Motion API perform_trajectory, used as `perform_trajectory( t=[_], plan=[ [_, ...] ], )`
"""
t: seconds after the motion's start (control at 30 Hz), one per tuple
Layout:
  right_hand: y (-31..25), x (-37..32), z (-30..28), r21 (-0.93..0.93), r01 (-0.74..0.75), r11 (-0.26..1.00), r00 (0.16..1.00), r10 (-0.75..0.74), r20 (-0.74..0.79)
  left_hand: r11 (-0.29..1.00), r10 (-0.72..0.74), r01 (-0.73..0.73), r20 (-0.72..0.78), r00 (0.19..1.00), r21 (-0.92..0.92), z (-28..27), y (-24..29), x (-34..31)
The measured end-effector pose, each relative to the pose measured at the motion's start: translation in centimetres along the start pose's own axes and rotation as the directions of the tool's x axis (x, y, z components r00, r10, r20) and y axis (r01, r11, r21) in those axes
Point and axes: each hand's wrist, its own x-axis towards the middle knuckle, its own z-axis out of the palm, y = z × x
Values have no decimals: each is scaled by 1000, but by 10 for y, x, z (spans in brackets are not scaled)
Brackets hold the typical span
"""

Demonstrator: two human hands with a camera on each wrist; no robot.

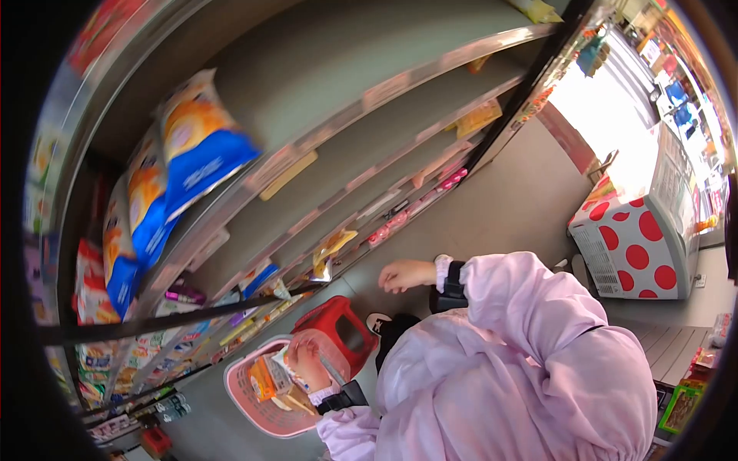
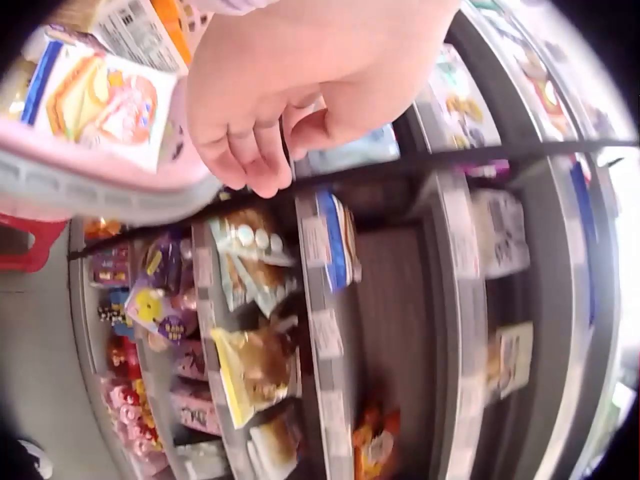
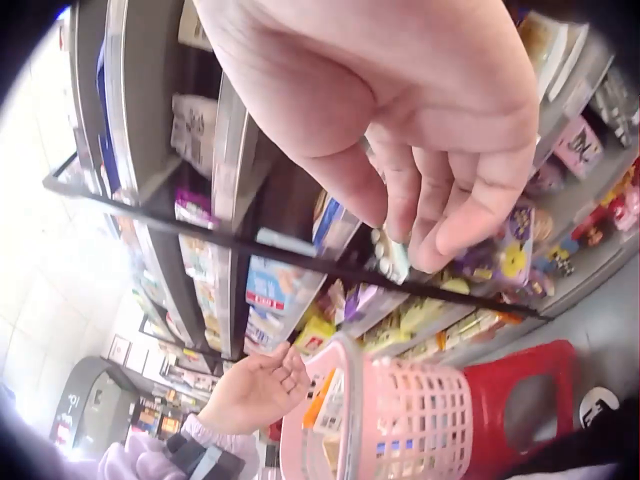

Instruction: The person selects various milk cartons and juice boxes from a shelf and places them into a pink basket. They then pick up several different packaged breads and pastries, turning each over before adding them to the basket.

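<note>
My left hand hangs over the pink basket, its fingers loosely curled with nothing in them. In the left wrist view it overlaps the basket's rim. Inside the basket lie an orange pack and a white pack with a sandwich picture. Loosely bent, the fingers of my right hand hold nothing. That hand is in front of the lower shelves, above the floor. The right wrist view shows the right hand large, with the left hand beside the basket further down.
A red plastic stool stands against the basket. Shelves run along the left, with blue-and-orange bags on an upper one and a yellow pack lower. A dark bar crosses the shelf fronts. A red-dotted case stands at the right.
</note>
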Motion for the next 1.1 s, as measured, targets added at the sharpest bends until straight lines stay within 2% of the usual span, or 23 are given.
perform_trajectory(
  t=[0.03,0.07,0.13,0.17,0.23,0.3,0.37,0.47,0.5,0.57,0.6,0.67,0.7,0.8,0.9,0.97,1.1],
  plan=[
    [3,-17,-22,59,19,998,996,-14,-87,999,-4,-1,108,994,45,34,-4,-2],
    [4,-33,-46,116,44,992,985,-24,-173,993,-76,63,147,986,97,64,-11,-1],
    [5,-64,-100,-12,81,997,970,-81,-229,964,-218,176,209,953,201,123,-28,1],
    [8,-78,-129,-77,95,992,961,-112,-251,952,-249,187,260,933,241,154,-35,1],
    [40,-89,-185,-420,177,890,796,-380,-471,929,-294,171,375,879,327,214,-44,-1],
    [46,-111,-239,-413,121,903,727,-364,-582,924,-255,76,452,855,376,271,-59,3],
    [29,-139,-269,-335,123,934,505,-349,-789,905,-252,6,524,813,425,330,-66,5],
    [43,-148,-319,-357,102,929,272,-371,-888,891,-219,-126,654,724,437,415,-71,7],
    [41,-152,-329,-290,101,952,284,-307,-908,885,-226,-147,683,695,442,438,-74,9],
    [34,-157,-344,-153,98,983,313,-176,-933,820,-218,-246,678,702,518,483,-79,9],
    [42,-151,-354,-206,114,972,276,-230,-933,782,-212,-293,677,704,550,503,-83,9],
    [66,-133,-373,-312,137,940,203,-335,-920,738,-98,-406,681,726,539,532,-99,19],
    [69,-131,-377,-291,151,945,209,-318,-925,708,-41,-461,683,729,535,544,-106,23],
    [71,-123,-387,-243,174,954,233,-279,-931,805,-115,-285,608,785,520,575,-116,27],
    [72,-122,-396,-257,128,958,263,-283,-923,837,-250,-194,674,696,511,590,-115,33],
    [75,-121,-403,-310,64,949,268,-316,-910,871,-249,-165,705,664,462,596,-126,39],
    [69,-125,-405,-311,53,949,299,-312,-902,923,-199,-144,762,617,358,598,-139,44]
  ],
)
